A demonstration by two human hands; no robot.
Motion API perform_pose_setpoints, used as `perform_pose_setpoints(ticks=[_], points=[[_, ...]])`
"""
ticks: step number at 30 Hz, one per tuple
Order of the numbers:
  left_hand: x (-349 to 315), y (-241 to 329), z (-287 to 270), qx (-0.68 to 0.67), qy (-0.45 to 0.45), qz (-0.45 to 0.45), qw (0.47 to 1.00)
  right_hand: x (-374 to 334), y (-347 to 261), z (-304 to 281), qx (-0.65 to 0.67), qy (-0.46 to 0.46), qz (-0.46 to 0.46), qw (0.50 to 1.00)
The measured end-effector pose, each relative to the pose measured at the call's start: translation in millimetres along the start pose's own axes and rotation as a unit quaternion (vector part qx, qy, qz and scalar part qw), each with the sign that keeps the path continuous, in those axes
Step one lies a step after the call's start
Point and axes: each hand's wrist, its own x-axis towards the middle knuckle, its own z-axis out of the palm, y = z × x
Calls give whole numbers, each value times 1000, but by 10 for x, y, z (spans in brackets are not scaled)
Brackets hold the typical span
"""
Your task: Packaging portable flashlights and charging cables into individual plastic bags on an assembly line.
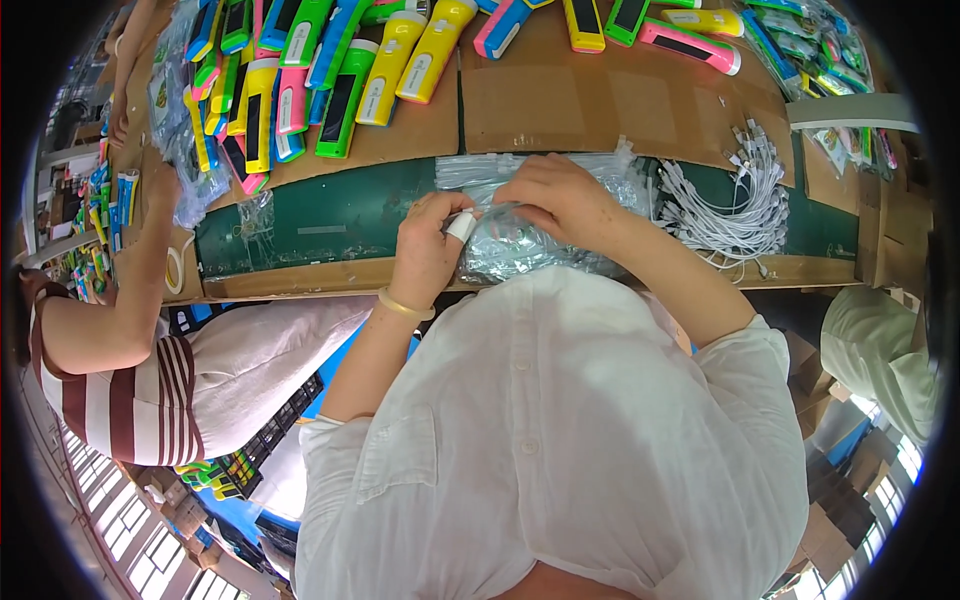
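A stack of clear plastic bags [500, 256] lies at the table's near edge, right in front of me. My left hand [428, 245], with a white wrap on one digit and a bangle at the wrist, is closed at the stack's left side, pinching the edge of a clear bag. Over the stack, my right hand [560, 200] bends with its fingertips curled on the same bag's edge. Between the hands a curved strip of clear film shows. To the right of the stack lies a bundle of white cables [735, 215].
Many colourful flashlights [350, 95] are spread over cardboard [620, 105] on the green table [320, 228]. More packed items [815, 50] sit at the far right, beside a pale bar [850, 113]. At left another person's arm [135, 270] reaches toward the table.
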Motion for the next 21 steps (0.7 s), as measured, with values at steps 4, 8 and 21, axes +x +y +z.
perform_pose_setpoints(ticks=[4,8,21], points=[[-25,5,-11,-32,19,5,999,76,-7,30,-7,-44,-43,998],[-81,6,-46,-44,19,21,999,46,16,16,-34,-53,-54,997],[-111,4,-57,-46,50,44,997,36,-16,72,-12,-46,-75,996]])
